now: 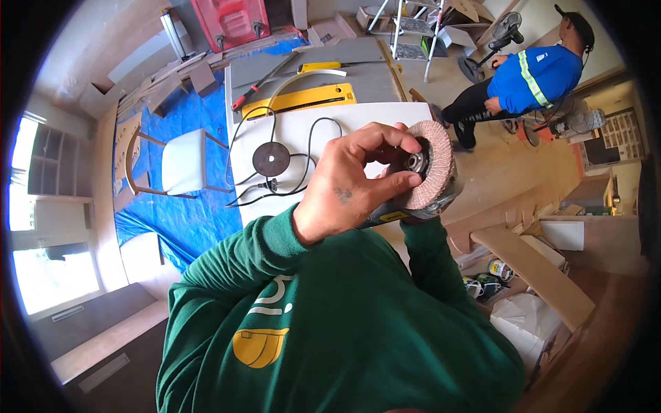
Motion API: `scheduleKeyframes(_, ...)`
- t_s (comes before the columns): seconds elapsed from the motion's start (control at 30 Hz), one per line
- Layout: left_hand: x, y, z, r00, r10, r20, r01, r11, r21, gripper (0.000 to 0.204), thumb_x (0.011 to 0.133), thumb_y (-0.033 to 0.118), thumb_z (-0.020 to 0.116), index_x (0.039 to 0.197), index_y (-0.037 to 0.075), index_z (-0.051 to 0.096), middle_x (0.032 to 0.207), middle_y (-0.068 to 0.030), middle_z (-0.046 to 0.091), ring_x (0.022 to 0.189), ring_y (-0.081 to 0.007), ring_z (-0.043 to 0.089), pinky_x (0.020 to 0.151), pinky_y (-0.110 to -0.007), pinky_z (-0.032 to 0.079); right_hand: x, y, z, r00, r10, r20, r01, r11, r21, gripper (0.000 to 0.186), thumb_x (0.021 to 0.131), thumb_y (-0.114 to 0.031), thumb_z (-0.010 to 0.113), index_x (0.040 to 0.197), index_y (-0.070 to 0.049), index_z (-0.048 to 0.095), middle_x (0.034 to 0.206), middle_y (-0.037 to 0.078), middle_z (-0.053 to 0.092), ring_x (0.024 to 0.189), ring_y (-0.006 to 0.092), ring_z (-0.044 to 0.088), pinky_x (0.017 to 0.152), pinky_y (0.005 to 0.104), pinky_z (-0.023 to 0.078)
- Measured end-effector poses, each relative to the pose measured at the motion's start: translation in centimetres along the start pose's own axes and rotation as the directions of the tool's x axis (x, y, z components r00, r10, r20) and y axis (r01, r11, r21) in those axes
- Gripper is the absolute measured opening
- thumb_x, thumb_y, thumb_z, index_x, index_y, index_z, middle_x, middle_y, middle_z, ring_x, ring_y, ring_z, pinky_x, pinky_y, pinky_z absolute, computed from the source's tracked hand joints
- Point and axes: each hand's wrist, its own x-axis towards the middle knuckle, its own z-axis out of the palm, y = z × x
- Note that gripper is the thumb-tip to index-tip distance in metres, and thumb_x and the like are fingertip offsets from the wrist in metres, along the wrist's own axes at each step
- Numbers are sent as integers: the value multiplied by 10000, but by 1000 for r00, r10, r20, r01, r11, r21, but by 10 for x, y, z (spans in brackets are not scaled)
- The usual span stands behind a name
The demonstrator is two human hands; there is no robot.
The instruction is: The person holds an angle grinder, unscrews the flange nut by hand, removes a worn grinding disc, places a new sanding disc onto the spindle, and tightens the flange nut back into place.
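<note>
In front of my chest an angle grinder (pixel 385 212) is held up, with a pinkish-brown flap disc (pixel 441 165) facing up on its head. My left hand (pixel 354 165) reaches across to the disc's middle, thumb and fingers closed around the lock nut (pixel 414 162). Behind and under the grinder's head is my right hand (pixel 415 219), which supports the tool; its fingers are mostly hidden. On the white table (pixel 358 113) beyond lie a dark round disc (pixel 270 160) and a black power cord (pixel 303 186) with its plug.
A yellow level-like tool (pixel 303 101) and a red-handled tool (pixel 249 94) lie on the table's grey far part. A chair (pixel 184 162) stands left on blue sheeting (pixel 186 227). Right are a person in blue (pixel 533 79), a ladder (pixel 416 27), a fan (pixel 506 31) and cardboard (pixel 537 275).
</note>
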Motion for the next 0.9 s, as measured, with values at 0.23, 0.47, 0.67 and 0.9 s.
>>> scheduleKeyframes(0.23,10,6,-4,998,65,11,-66,965,254,361,804,3,854,1147,20,741,1136,-69,716,981,-124,667,851,-289,536,12,-6,7,970,-172,170,224,902,-368,654,974,-247,651,1515,-81,322,1487,74,442,1422,203,420,1197,392,344)
scheduleKeyframes(0.47,15,5,-6,994,110,22,-112,964,241,388,787,27,874,1157,41,757,1133,-67,722,926,-107,656,803,-268,522,16,-21,26,996,-83,-22,73,956,-283,424,1025,-240,595,1384,-94,424,1274,42,510,1234,176,513,1072,354,417)
scheduleKeyframes(0.67,16,5,-3,995,90,36,-95,982,161,376,801,-36,838,1164,15,753,1185,-81,692,1003,-136,663,893,-300,548,14,-22,19,994,-73,85,57,983,173,522,1025,-266,589,1469,-93,377,1293,52,528,1239,180,521,1080,367,425)
scheduleKeyframes(0.9,13,7,-1,974,220,61,-228,924,306,363,841,-38,801,1197,21,767,1115,-95,651,1060,-195,627,974,-345,513,10,3,-8,991,-91,93,126,850,-512,689,995,-326,638,1561,-103,314,1507,73,452,1465,206,377,1214,384,326)
